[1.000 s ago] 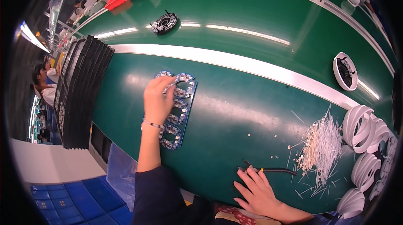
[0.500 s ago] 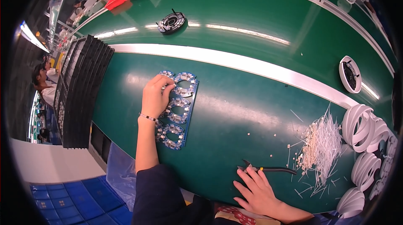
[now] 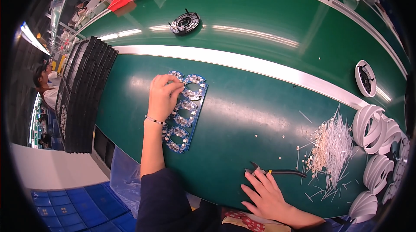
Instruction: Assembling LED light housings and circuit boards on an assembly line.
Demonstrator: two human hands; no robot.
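My left hand (image 3: 162,98) is over the far left part of a blue circuit board panel (image 3: 198,111) with several round openings. Thumb and forefinger are pinched together at the board; whatever they grip, if anything, is hidden. My right hand (image 3: 269,197) lies flat on the green table with its fingers spread. Its fingertips touch or rest beside a pair of cutting pliers (image 3: 286,172) with dark handles and a yellow mark near the joint. To the right of the pliers lies a heap of white wires (image 3: 338,152) with small cream connectors (image 3: 319,145) at their left ends.
Black stacked trays (image 3: 84,98) stand at the left edge. White ring-shaped parts (image 3: 368,130) line the right edge. Beyond a pale rail (image 3: 242,65), a green belt carries a black round part (image 3: 185,23) and a white-rimmed one (image 3: 365,78). A red bin (image 3: 120,0) is far left.
The round parts on the belt have moved right. The board panel and my left hand have shifted slightly right. The pliers have turned a little beside my right hand, which stays flat.
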